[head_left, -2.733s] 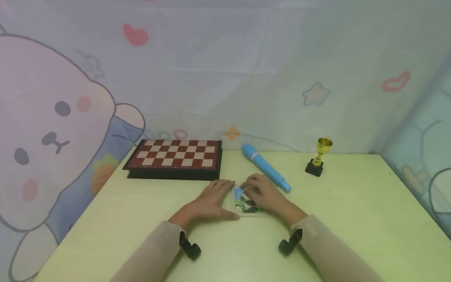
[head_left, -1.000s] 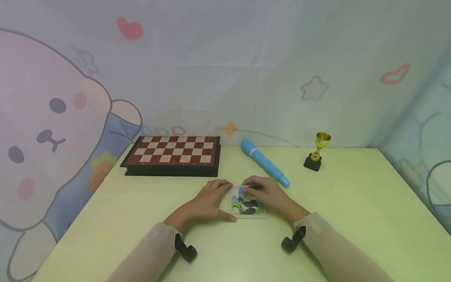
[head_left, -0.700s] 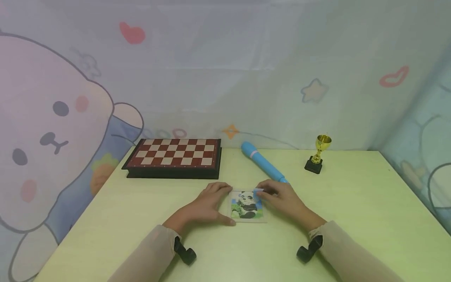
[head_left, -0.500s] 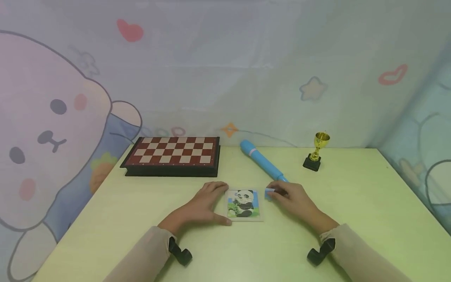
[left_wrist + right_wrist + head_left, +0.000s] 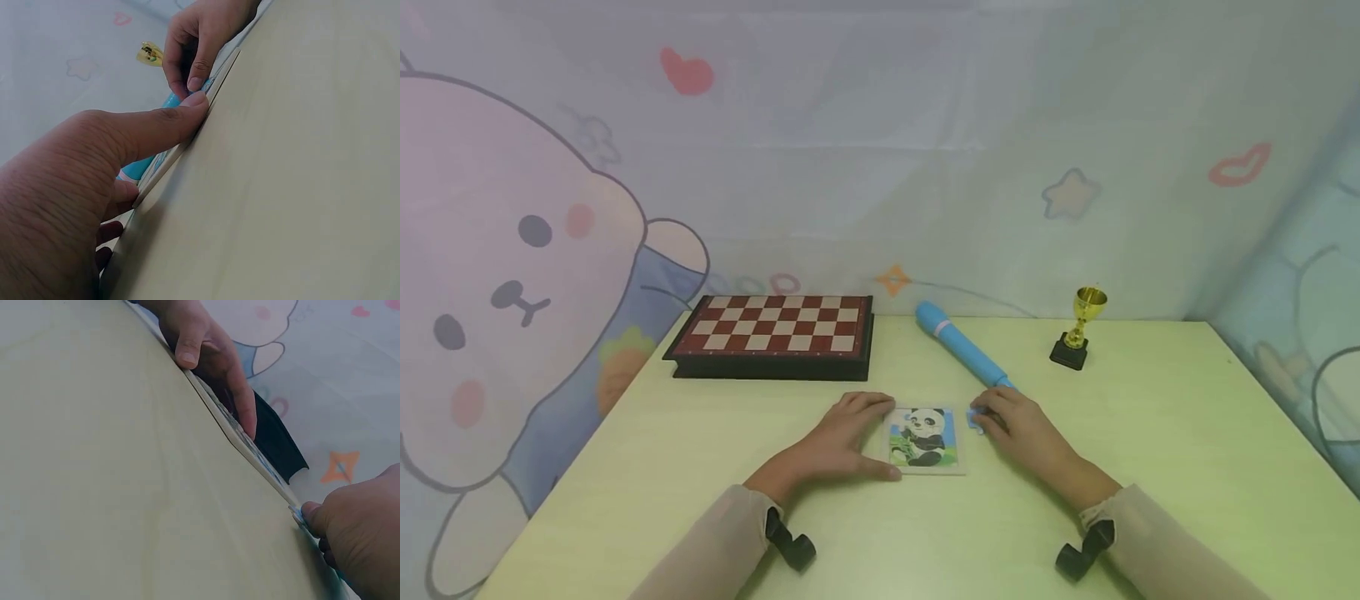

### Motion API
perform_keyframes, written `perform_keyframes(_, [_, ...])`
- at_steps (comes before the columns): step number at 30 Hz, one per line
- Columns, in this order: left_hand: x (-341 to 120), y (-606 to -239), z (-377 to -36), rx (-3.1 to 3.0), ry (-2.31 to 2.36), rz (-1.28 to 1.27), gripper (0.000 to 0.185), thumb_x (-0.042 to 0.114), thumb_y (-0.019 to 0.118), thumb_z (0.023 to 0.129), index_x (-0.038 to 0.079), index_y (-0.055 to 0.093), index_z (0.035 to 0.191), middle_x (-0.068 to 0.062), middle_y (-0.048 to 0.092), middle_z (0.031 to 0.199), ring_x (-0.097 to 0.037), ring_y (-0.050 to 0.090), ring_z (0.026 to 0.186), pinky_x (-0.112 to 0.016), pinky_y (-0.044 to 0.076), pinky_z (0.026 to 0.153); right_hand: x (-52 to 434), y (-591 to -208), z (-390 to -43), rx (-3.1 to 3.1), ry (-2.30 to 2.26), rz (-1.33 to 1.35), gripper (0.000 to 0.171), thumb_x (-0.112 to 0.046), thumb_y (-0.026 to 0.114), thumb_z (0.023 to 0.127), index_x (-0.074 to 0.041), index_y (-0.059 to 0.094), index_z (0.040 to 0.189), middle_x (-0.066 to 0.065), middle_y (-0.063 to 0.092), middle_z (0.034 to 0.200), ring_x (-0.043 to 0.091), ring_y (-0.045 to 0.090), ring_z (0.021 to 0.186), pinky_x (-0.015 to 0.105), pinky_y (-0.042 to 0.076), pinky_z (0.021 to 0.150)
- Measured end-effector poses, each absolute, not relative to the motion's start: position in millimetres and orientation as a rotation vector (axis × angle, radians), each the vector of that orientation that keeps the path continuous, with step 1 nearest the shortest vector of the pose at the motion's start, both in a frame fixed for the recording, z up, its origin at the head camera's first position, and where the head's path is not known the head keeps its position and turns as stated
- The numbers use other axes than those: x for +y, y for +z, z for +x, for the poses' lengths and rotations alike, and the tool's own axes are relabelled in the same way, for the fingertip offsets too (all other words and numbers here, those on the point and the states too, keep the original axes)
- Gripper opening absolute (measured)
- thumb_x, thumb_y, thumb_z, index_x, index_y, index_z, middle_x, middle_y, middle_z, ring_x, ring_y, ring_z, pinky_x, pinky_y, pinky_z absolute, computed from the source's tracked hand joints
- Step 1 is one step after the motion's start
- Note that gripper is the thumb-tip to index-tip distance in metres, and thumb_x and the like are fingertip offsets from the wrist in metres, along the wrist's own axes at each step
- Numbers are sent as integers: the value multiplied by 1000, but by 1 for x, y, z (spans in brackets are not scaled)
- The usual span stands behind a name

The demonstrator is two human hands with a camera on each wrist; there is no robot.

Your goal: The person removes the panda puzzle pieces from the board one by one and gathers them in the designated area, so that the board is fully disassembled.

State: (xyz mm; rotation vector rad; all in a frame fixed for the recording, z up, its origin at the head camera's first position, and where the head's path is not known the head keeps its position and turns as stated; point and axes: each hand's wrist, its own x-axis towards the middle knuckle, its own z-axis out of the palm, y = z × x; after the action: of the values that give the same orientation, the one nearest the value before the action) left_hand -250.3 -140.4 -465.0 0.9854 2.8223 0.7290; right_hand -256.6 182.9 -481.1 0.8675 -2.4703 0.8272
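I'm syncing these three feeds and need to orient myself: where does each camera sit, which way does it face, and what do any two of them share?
Head: above the table, facing forward and down; both sleeved forearms, left hand and right hand flank the panda puzzle.
Left wrist: low behind the left hand, facing across the puzzle edge to the right hand.
Right wrist: low behind the right hand, facing the left hand.
Shared: both wrist views show both hands and the puzzle.

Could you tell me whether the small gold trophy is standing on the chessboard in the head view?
No, the gold trophy stands on the table at the far right, well apart from the chessboard at the far left.
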Motion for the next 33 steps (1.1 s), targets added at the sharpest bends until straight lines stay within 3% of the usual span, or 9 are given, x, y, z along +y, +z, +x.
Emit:
perform_keyframes(24, [-139,-465,-249,2783,834,918,105,67,80,71,15,42,154,3,37,156,-17,26,146,-45,29,118,180,-480,-257,-2339,830,935,13,-5,75,89,-11,74,101,-2,68,106,16,64,99,37,57,84])
perform_keyframes(33, [-140,-466,-251,2798,851,937,104,70,79,71,16,44,153,3,38,156,-16,26,146,-45,30,117,137,-474,-266,-2299,980,1158,14,-13,69,96,-12,73,110,-5,68,111,13,62,105,33,54,88])
